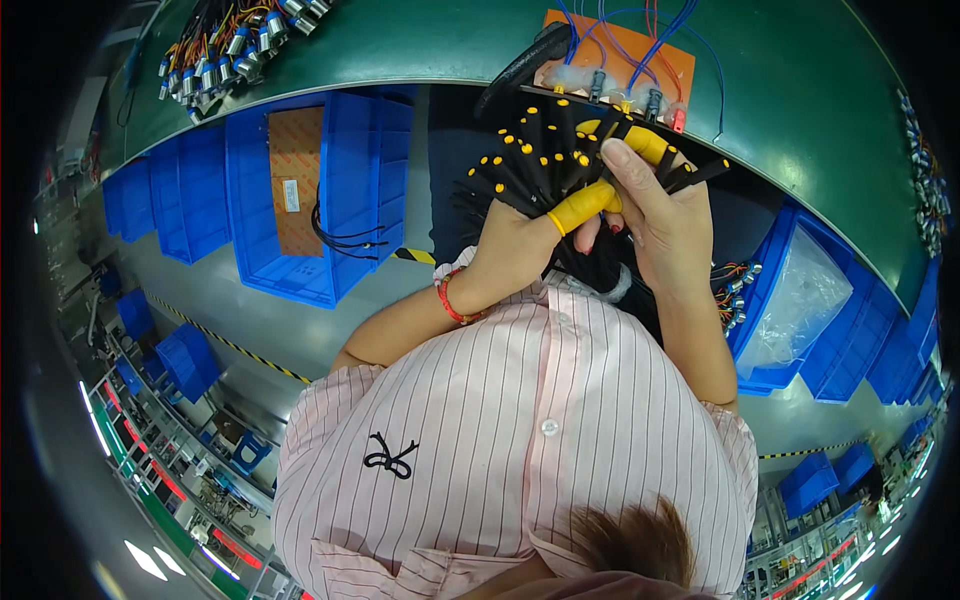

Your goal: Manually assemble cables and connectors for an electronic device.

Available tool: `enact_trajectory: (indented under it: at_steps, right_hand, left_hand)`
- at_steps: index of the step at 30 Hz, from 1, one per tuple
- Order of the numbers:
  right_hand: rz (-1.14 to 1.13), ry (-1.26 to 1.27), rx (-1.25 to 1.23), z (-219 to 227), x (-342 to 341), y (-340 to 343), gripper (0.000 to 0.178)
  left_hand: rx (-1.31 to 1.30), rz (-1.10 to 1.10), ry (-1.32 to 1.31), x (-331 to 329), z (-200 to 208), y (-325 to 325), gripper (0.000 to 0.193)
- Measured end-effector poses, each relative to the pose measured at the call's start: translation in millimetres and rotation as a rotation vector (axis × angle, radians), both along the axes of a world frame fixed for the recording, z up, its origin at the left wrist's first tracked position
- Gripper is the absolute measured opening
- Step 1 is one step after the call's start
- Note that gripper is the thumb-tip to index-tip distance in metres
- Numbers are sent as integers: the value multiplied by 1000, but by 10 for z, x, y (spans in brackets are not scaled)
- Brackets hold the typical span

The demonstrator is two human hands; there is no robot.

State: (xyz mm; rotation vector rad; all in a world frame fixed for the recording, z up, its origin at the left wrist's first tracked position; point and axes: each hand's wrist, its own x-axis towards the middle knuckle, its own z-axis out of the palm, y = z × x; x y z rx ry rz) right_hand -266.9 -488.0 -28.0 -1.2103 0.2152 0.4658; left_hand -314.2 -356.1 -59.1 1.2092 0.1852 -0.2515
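Observation:
A thick bundle of black cables [540,178] with yellow tips fans out in front of my chest, just off the bench edge. My left hand [515,240] is wrapped round it from the left, a yellow finger cot on one finger. On the right side, my right hand [665,215] is closed on cables of the same bundle, its thumb laid over the top. Another yellow cot shows on a finger of that hand. One black cable end [712,170] sticks out beyond the right hand. The lower part of the bundle hangs in front of my shirt, partly hidden by my hands.
On the green bench [400,45] lies an orange board [680,62] with clips and blue and red wires. A pile of metal connectors [235,60] lies at far left. Blue bins [330,285] stand below the bench on both sides, one holding clear plastic [800,290].

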Motion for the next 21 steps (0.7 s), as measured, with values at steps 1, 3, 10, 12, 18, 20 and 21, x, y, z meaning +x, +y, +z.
enact_trajectory:
  at_steps: [1,3,10,12,18,20,21]
  right_hand:
    - [15,11,29,-8,3,-11,23]
    - [47,32,88,-46,27,-51,22]
    - [80,116,213,-256,98,-78,32]
    - [57,139,211,-230,93,-77,35]
    - [21,176,203,-179,98,-90,29]
    - [18,185,211,-191,98,-99,26]
    - [15,189,214,-197,100,-102,24]
  left_hand:
    - [-20,-10,23,-9,19,9,15]
    - [-61,-28,68,-25,43,29,15]
    - [-145,36,86,-8,-42,15,16]
    - [-139,24,101,5,-58,11,16]
    - [-179,25,89,24,-20,-21,13]
    - [-188,23,95,27,-15,-21,13]
    - [-192,21,98,31,-14,-22,13]
